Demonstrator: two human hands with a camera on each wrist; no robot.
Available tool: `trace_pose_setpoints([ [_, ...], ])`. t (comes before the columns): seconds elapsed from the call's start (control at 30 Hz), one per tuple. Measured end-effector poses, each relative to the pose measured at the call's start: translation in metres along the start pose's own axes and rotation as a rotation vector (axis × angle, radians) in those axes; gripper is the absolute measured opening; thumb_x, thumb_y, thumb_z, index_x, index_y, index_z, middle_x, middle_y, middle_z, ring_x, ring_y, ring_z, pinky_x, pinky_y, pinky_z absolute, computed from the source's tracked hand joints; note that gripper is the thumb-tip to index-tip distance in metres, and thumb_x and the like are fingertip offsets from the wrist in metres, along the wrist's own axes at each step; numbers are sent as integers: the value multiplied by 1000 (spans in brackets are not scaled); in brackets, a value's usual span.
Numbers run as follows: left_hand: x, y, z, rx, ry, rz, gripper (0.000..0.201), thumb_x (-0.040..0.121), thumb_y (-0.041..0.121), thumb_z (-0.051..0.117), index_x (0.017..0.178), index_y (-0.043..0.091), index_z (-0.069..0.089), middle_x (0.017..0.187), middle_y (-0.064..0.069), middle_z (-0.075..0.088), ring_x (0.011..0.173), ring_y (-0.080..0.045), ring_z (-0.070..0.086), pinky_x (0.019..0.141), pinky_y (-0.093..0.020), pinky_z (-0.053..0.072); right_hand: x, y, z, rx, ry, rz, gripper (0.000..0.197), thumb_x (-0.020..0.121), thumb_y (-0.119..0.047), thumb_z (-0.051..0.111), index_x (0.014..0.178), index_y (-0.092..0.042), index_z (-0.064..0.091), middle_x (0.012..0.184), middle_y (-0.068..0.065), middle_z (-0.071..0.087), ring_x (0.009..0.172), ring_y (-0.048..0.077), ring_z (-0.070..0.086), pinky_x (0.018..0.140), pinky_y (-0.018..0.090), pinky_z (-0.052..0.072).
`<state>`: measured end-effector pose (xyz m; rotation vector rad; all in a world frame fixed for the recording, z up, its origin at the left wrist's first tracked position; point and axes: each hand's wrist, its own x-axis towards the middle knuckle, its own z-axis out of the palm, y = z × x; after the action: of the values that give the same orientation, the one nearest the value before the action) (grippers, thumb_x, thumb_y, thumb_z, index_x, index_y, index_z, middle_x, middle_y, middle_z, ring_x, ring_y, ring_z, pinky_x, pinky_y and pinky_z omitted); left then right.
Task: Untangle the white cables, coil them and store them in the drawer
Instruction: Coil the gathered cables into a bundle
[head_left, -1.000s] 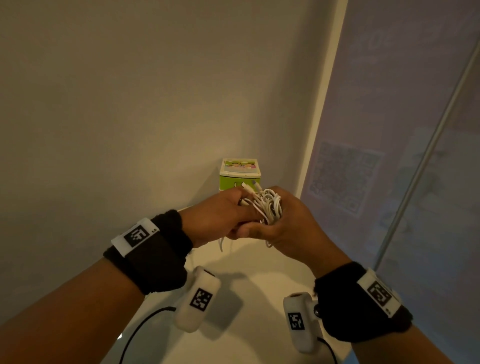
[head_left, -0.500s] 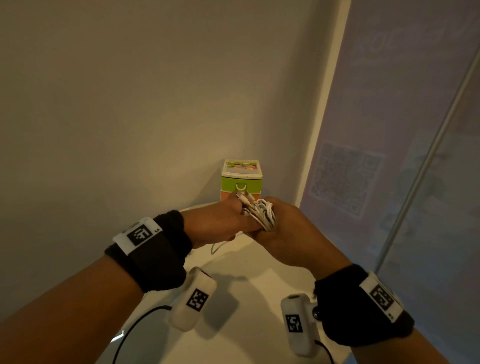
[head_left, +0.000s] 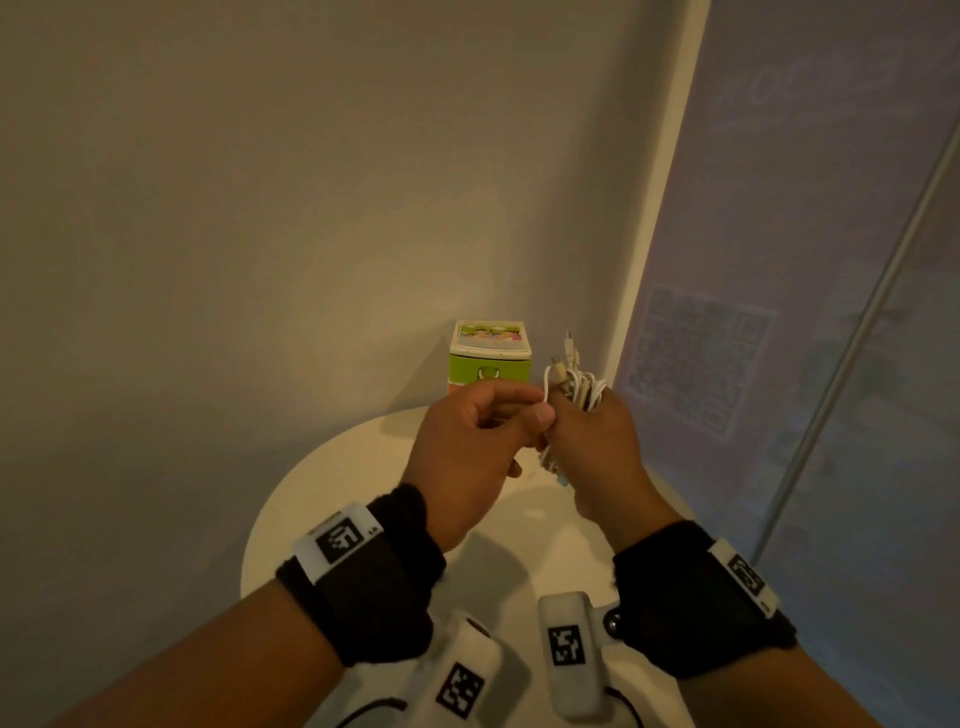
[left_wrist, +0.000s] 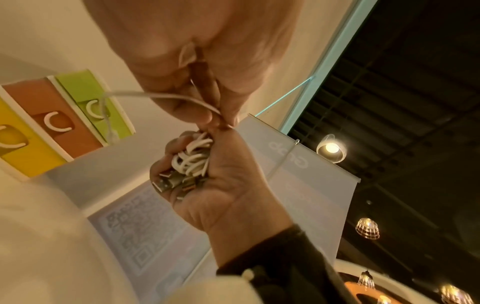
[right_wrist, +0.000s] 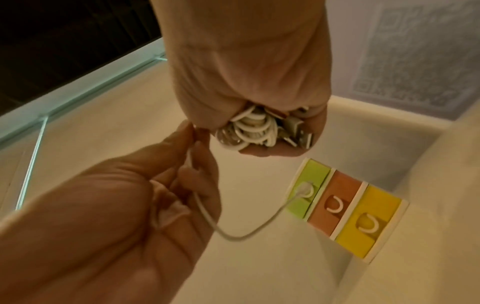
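your right hand (head_left: 597, 441) squeezes the bunch of white cables (head_left: 574, 387), and your left hand (head_left: 478, 447) pinches one loose strand beside it. the drawer box (head_left: 488, 358) sits just past your hands (a bit nearer the left one), drawers facing you.

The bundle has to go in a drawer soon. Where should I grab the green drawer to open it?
Hook a finger into the white curved handle in the green drawer front's recess, coming straight at the front. It is the top drawer and shut; the loose cable end dangles before it.
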<state>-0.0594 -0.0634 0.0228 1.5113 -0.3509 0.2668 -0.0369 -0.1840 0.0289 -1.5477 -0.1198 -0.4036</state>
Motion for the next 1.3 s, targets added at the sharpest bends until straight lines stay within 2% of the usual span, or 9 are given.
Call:
trace_pose_setpoints([
  [0.13, 0, -2, -1, 56, 97, 73, 19, 86, 21, 70, 103, 28, 75, 94, 9, 74, 77, -5, 65, 61, -17, 50, -3, -1, 7, -2, -59, 24, 17, 94, -14, 59, 87, -26, 67, 52, -9, 63, 50, 11, 55, 46, 26, 48],
  [0.33, 3, -4, -5, 122, 151, 183, 20, 90, 21, 66, 108, 25, 73, 103, 13, 69, 80, -1, 61, 76, -20, 51, -2, -3, 9, 9, -168, 28, 8, 95, -24, 61, 89, -26, 67, 52, -6, 59, 52, 16, 53, 48, 29, 45],
  [0.5, 7, -1, -7, 60, 69, 155, 18, 91, 20, 64, 106, 25, 74, 96, 13, 69, 77, -2, 61, 61, -13, 45, 2, 0, 5, 110, -293, 64, 13, 96, -23, 60, 105, -19, 67, 59, 4, 59, 53, 20, 51, 51, 34, 44],
  [0.63, 12, 9, -10, -143, -54, -38, 18, 90, 16, 64, 105, 19, 74, 82, -1, 66, 64, -11, 52, 45, -17, 38, 3, -3, -1, 217, -433, 64, 27, 97, -8, 55, 121, -16, 63, 65, 4, 63, 58, 16, 56, 53, 32, 48],
  [0.7, 16, 13, -13, -214, -93, -98, 19, 90, 15, 64, 106, 17, 74, 80, -4, 63, 59, -9, 48, 44, -18, 38, 3, -5, -4, 316, -499, 93, 34, 92, 3, 52, 122, -11, 61, 66, 7, 65, 57, 16, 60, 50, 29, 51],
  [0.77, 17, 14, -13, -221, -98, -101, 19, 91, 14, 63, 107, 18, 73, 83, -7, 62, 60, -10, 49, 47, -20, 41, 4, -7, -6, 401, -532, 147, 34, 85, -2, 55, 117, -11, 62, 68, 9, 65, 58, 17, 61, 51, 30, 51],
  [0.93, 16, 11, -10, -99, -136, -64, 22, 94, 13, 59, 111, 21, 71, 82, -3, 63, 62, -12, 50, 50, -22, 39, 7, -5, 4, 286, -336, 121, 40, 88, -43, 64, 119, -18, 67, 80, 8, 72, 63, 17, 62, 49, 27, 49],
  [1.17, 10, 8, -20, -64, -25, -115, 43, 79, 14, 77, 111, 21, 49, 86, -3, 76, 60, -14, 65, 47, -23, 44, 12, 2, 11, 391, -85, 105, 14, 98, -17, 55, 92, -9, 64, 63, 3, 67, 49, 14, 64, 43, 24, 48],
  [1.3, 7, -2, -46, 640, -241, 175, 10, 92, 22, 62, 97, 26, 70, 84, 20, 68, 76, 6, 60, 70, -7, 41, 29, 2, -6, 595, -85, 157, 32, 98, -14, 52, 67, -14, 61, 57, 3, 56, 44, 13, 54, 41, 24, 45],
])
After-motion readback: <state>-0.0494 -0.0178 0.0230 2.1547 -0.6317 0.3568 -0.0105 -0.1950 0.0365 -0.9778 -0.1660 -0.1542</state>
